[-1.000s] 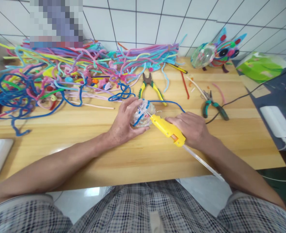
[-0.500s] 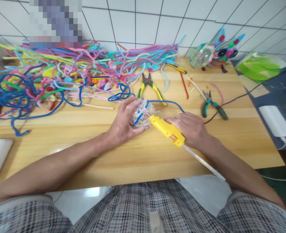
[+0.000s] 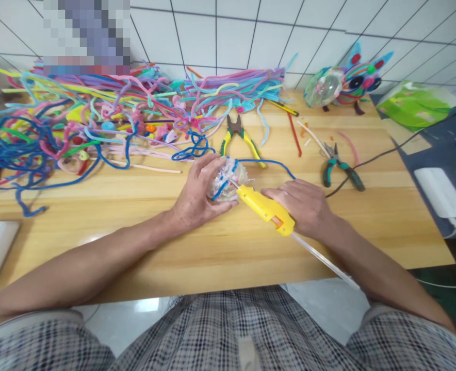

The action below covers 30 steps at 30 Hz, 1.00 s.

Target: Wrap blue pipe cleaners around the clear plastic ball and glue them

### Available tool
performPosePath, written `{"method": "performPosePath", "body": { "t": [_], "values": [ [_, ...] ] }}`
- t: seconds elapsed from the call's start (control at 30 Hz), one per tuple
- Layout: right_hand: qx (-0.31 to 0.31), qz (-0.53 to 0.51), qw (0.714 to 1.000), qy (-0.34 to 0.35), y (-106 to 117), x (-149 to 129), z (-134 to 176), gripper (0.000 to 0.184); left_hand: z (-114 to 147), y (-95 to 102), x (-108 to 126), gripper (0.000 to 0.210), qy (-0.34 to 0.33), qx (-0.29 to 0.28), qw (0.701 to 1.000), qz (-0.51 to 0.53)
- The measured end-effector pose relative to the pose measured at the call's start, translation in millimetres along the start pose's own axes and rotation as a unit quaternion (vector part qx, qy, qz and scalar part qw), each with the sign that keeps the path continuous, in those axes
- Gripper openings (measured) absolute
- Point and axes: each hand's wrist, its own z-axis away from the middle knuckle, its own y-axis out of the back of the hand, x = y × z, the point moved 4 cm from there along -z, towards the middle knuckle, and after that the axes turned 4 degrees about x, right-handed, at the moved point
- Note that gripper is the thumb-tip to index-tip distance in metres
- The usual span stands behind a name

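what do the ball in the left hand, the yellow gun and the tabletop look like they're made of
The ball in the left hand looks like clear, glossy plastic: it is see-through, with fuzzy blue pipe cleaner wrapped on it. The glue gun in the right hand seems smooth, opaque yellow moulded plastic. The tabletop looks like light wood or wood-look laminate, showing grain lines and a soft sheen.

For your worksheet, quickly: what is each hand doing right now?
Left hand: closed around the clear ball wrapped in pipe cleaners.
Right hand: closed on the yellow glue gun.

Yellow glue gun (image 3: 265, 209) fractionally nearer the clear ball (image 3: 228, 180).
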Motion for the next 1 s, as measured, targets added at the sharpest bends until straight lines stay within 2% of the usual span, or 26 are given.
{"method": "performPosePath", "body": {
  "t": [0.13,0.23,0.43,0.63,0.8,1.0],
  "values": [
    [0.021,0.014,1.0,0.002,0.4,0.6,-1.0,0.034,-0.4,0.2,0.3,0.095,0.0,0.006,1.0,0.012],
    [0.015,0.022,1.0,0.003,-0.3,0.2,-1.9,0.032,-0.2,-0.2,0.7,0.097,-0.009,0.007,1.0,-0.001],
    [0.021,0.016,1.0,0.008,0.2,-0.9,-2.2,0.041,0.1,-0.5,0.0,0.094,0.0,0.005,1.0,0.008],
    [0.029,0.016,0.999,0.008,0.4,-3.2,-5.5,0.029,0.7,-0.9,-0.5,0.097,-0.004,-0.002,1.0,-0.01],
    [0.036,0.002,0.999,0.01,1.7,-1.9,-4.2,0.037,0.3,-0.5,1.4,0.092,-0.007,0.019,1.0,0.018],
    [0.028,0.003,1.0,0.009,0.8,-1.9,-3.3,0.037,-0.2,-0.1,1.6,0.094,-0.01,0.019,1.0,0.018]
  ]
}}
